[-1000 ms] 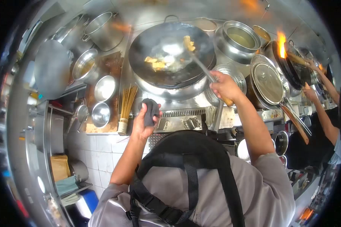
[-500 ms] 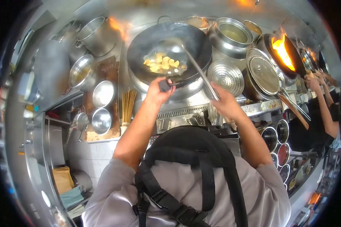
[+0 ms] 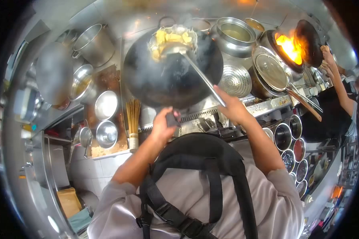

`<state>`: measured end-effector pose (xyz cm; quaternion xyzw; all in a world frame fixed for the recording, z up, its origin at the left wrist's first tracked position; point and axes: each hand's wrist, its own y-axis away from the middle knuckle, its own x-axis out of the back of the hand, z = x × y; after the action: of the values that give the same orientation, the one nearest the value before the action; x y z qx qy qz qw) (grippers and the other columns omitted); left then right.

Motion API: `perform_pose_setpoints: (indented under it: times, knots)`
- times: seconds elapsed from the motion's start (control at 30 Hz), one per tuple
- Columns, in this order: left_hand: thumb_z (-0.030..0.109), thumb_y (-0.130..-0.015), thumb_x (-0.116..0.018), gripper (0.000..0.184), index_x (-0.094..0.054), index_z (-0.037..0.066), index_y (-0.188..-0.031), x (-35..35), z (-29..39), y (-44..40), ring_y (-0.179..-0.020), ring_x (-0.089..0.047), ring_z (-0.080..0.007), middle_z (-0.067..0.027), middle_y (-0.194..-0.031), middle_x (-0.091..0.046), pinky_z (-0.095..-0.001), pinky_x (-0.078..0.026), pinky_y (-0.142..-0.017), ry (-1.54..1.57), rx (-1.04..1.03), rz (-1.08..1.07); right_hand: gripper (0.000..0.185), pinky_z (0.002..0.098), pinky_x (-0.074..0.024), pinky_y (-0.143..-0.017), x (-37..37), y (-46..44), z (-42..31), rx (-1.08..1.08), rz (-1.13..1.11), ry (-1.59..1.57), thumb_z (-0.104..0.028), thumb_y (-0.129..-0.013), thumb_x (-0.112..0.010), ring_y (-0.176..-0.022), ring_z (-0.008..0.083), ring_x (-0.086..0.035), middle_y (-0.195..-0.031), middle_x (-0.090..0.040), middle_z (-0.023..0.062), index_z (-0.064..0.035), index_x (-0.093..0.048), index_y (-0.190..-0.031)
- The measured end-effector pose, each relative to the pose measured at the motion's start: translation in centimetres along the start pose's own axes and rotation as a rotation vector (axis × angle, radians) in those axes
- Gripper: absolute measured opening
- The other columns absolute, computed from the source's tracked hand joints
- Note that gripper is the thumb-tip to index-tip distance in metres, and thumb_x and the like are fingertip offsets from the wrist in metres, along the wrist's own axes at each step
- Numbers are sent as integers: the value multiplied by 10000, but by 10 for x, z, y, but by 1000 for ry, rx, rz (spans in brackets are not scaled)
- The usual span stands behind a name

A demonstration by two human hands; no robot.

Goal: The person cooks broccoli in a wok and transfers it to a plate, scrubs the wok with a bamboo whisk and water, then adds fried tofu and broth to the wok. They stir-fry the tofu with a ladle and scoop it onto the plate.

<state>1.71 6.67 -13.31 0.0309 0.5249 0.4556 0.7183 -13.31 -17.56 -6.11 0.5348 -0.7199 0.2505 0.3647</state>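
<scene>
My left hand (image 3: 162,125) is closed around the dark handle (image 3: 172,119) at the near side of a large black wok (image 3: 159,89). The wok is tilted and steam rises from it. Pale yellow food pieces (image 3: 172,38) are bunched up at its far rim, loose and partly in the air. My right hand (image 3: 232,107) grips the long metal shaft of a ladle (image 3: 203,74). Its bowl reaches over the wok, just below the food. Steam blurs the inside of the wok.
To the right are a perforated strainer (image 3: 234,79), a steel pot (image 3: 237,40) and a flaming burner (image 3: 290,47), where another person's hand (image 3: 327,57) holds a wok. Bamboo sticks (image 3: 133,119) and metal bowls (image 3: 106,105) stand left. Several round containers (image 3: 283,136) sit at lower right.
The wok has been pulled toward me and tilted, with my left hand lower. The food has moved from the wok's middle to its far rim. The other person's wok is lifted.
</scene>
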Motion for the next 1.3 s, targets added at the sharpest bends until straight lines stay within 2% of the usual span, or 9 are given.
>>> perform_pose_setpoints:
  times: [0.17, 0.33, 0.57, 0.63, 0.8, 0.9, 0.97, 1.1, 1.3]
  knots:
    - [67, -865, -598, 89, -523, 63, -912, -35, 27, 0, -751, -564, -235, -98, -774, -560, -421, -533, -756, 154, 34, 70, 750, 243, -428, -467, 51, 62, -7, -264, -238, -510, 96, -792, -565, -521, 65, -495, -730, -565, 9, -159, -392, -1476]
    - [69, -869, -610, 100, -519, 49, -905, -31, 29, -69, -723, -554, -233, -112, -776, -560, -425, -548, -719, 76, -22, -25, 685, 286, -486, -515, 38, 26, -23, -286, -242, -307, -56, -806, -598, -521, 125, -548, -782, -623, 87, -156, -413, -1458]
    - [50, -876, -587, 107, -508, 49, -948, 1, 3, 0, -704, -579, -211, -93, -800, -565, -382, -551, -714, 87, 7, 33, 676, 263, -475, -522, 7, 18, 6, 159, 98, -16, -58, -817, -623, -537, 114, -548, -794, -619, 70, -162, -423, -1454]
    - [21, -841, -626, 137, -517, 59, -914, -20, 11, 25, -714, -575, -187, -82, -838, -560, -392, -542, -732, 155, -30, 17, 689, 244, -447, -489, 47, 47, -20, -213, -202, -443, 8, -815, -602, -521, 96, -531, -779, -611, 48, -155, -418, -1459]
    - [58, -856, -619, 122, -528, 51, -937, -45, 34, -42, -723, -571, -211, -85, -781, -566, -427, -538, -729, 79, -40, -25, 693, 230, -419, -469, 54, 36, -20, -339, -291, -507, 14, -818, -612, -505, 91, -503, -755, -583, 28, -149, -412, -1461]
    - [60, -856, -623, 122, -526, 56, -930, -26, 25, -62, -721, -570, -214, -90, -776, -564, -412, -542, -699, 58, -83, -33, 675, 251, -443, -486, 7, 1, 6, -195, -179, -311, -36, -827, -620, -503, 113, -518, -750, -592, 49, -164, -416, -1458]
    - [49, -854, -618, 119, -523, 67, -923, -1, 11, -45, -718, -570, -212, -87, -782, -564, -399, -548, -681, 26, -30, -73, 658, 282, -473, -517, -26, -17, 28, 280, 195, -65, -76, -833, -613, -510, 129, -538, -755, -598, 71, -177, -421, -1453]
    - [31, -858, -593, 109, -518, 75, -926, 6, 3, 26, -713, -580, -182, -74, -806, -572, -407, -546, -712, -45, 24, 46, 664, 265, -466, -501, 35, 32, -29, -147, -113, -255, -41, -834, -603, -501, 113, -529, -756, -596, 65, -168, -416, -1458]
    - [51, -851, -624, 154, -509, 70, -952, -48, 41, -31, -723, -574, -201, -90, -805, -562, -424, -533, -732, 76, -31, -1, 651, 266, -470, -498, 59, 48, -22, -252, -298, -438, -59, -822, -638, -509, 107, -544, -789, -626, 66, -166, -453, -1437]
